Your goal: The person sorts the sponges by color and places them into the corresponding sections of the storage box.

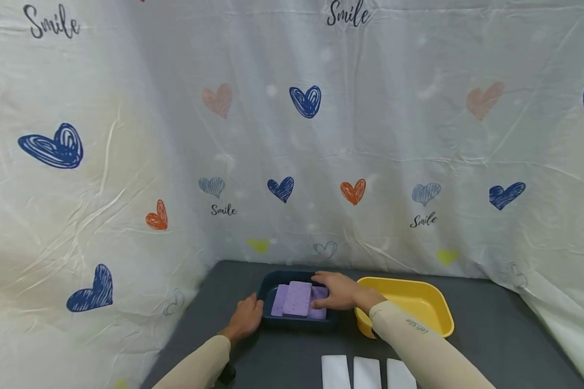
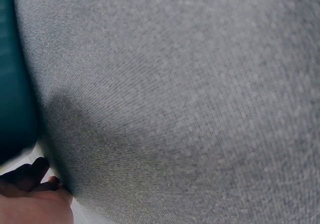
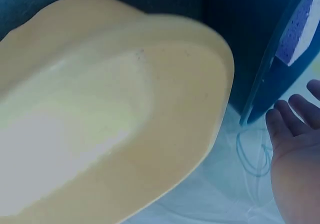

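A dark blue tub [image 1: 299, 323] stands on the grey table with purple speckled sponges [image 1: 297, 299] inside, one lying over the others. My left hand [image 1: 245, 317] grips the tub's left side; the left wrist view has that hand [image 2: 37, 204] low at the left, below the tub's outer wall [image 2: 17, 74]. Over the tub's right end reaches my right hand [image 1: 339, 290], fingers spread toward the far rim and thumb beside the rightmost sponge. In the right wrist view the fingers of this hand [image 3: 300, 129] are loosely extended near the tub's rim, below a sponge [image 3: 298, 29].
Right of the blue tub stands a yellow tub [image 1: 440, 307], partly behind my right forearm. Three white rectangular pieces [image 1: 335, 371] lie in a row near the front. A white curtain [image 1: 384, 135] printed with hearts hangs behind the table [image 1: 277, 356] and along its sides.
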`<action>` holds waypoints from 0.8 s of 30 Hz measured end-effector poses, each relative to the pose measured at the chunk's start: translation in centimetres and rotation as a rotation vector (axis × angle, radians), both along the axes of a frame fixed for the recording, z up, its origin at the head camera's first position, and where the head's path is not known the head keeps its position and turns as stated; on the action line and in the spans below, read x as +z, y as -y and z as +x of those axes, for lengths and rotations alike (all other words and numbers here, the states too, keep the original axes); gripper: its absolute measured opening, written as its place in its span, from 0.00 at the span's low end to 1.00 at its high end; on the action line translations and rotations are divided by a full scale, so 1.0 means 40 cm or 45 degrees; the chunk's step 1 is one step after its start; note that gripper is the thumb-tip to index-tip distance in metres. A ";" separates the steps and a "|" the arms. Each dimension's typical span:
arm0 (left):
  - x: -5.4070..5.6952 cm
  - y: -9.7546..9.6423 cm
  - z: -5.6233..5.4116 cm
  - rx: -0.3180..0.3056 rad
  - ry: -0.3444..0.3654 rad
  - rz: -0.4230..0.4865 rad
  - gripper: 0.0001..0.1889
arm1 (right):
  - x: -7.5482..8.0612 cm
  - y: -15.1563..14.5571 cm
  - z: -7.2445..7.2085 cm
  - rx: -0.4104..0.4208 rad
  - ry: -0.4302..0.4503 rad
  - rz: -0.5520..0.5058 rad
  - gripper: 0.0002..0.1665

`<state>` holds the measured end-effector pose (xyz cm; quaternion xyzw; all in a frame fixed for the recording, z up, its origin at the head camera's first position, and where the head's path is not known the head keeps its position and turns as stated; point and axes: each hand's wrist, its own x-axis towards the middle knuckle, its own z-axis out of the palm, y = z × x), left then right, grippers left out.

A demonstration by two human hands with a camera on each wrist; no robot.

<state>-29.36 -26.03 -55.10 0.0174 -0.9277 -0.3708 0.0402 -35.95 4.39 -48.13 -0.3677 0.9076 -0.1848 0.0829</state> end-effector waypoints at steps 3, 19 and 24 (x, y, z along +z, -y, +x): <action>-0.005 0.001 -0.005 -0.008 0.006 -0.014 0.19 | 0.007 -0.015 0.001 -0.011 0.005 -0.007 0.47; -0.125 0.058 -0.057 -0.008 -0.183 0.009 0.62 | 0.035 -0.135 -0.006 -0.130 0.009 -0.041 0.47; -0.103 0.054 -0.046 0.016 -0.243 0.046 0.47 | 0.033 -0.178 -0.006 -0.203 0.015 -0.043 0.49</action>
